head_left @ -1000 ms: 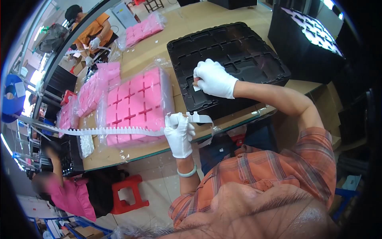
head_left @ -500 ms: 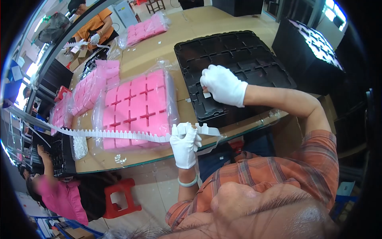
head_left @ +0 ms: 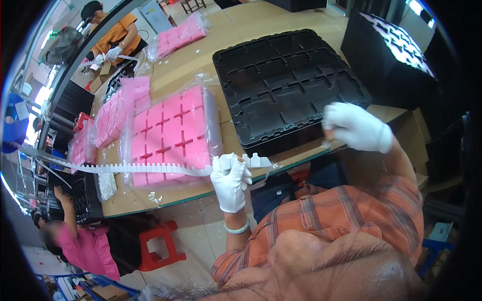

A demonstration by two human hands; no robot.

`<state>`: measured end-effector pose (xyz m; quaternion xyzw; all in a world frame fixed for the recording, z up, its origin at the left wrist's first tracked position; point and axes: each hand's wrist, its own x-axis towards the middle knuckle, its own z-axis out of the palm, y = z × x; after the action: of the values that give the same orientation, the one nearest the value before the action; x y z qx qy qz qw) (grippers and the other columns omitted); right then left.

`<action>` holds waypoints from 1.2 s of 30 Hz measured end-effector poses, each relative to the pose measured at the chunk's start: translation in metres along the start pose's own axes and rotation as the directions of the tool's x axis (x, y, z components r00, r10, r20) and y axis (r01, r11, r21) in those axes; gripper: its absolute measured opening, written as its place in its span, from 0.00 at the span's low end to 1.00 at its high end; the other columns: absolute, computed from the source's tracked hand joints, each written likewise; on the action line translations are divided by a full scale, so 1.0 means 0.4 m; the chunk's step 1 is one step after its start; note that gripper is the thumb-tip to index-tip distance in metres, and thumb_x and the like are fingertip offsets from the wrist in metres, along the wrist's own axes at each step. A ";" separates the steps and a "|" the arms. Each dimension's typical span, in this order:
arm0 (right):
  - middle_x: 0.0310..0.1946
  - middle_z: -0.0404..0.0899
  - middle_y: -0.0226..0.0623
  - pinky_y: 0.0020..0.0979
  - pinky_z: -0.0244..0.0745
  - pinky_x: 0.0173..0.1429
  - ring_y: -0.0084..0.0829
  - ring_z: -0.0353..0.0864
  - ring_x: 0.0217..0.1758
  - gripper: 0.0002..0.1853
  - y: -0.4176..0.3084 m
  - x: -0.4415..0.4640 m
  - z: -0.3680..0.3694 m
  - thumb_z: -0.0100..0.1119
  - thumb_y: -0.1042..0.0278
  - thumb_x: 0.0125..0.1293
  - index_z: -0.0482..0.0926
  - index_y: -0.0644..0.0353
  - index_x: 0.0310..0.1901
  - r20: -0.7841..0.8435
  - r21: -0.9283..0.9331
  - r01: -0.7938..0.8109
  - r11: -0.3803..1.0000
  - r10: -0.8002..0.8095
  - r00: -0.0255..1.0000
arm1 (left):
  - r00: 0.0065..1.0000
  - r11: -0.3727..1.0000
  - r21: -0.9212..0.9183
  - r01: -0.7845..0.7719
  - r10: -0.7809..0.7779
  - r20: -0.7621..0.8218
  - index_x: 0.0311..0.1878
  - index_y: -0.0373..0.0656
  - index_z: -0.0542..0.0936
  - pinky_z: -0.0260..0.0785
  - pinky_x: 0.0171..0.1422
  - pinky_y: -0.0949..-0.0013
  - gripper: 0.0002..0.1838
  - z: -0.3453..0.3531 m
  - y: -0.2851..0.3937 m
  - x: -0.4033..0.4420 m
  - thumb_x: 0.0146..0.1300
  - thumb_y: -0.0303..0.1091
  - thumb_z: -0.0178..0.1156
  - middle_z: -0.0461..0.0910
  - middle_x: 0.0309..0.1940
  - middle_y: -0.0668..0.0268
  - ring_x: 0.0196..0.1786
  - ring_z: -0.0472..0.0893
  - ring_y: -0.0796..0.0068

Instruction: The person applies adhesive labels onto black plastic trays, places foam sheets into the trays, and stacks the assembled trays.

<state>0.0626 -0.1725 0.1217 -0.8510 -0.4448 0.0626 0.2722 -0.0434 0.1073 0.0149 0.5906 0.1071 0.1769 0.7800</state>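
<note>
In the head view, our right hand is moving off the black tray toward the near edge of the table; its fingers are curling, and we cannot tell whether they are holding anything. Our left hand is gripping the white strip near one end. Many tabs are still lining it, so we are judging much is left; what is done, we cannot tell. Wrapped pink foam is crowding the strip's path.

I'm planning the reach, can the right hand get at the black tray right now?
Probably yes: the right hand is close to the black tray, its top is uncovered, and nothing visible blocks the way.
</note>
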 end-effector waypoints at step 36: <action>0.29 0.83 0.35 0.26 0.73 0.42 0.23 0.80 0.34 0.07 0.105 0.472 0.037 0.65 0.69 0.58 0.80 0.65 0.32 -0.128 0.433 -0.042 0.900 0.107 0.986 | 0.999 0.999 0.028 0.032 -0.032 0.014 0.30 0.39 0.75 0.56 0.16 0.82 0.09 0.031 0.050 0.021 0.67 0.31 0.58 0.74 0.14 0.68 0.13 0.70 0.84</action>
<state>0.2004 -0.0363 0.1131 -0.7889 -0.3657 0.1057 0.4825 -0.0343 0.1045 0.0380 0.6007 0.1136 0.1587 0.7753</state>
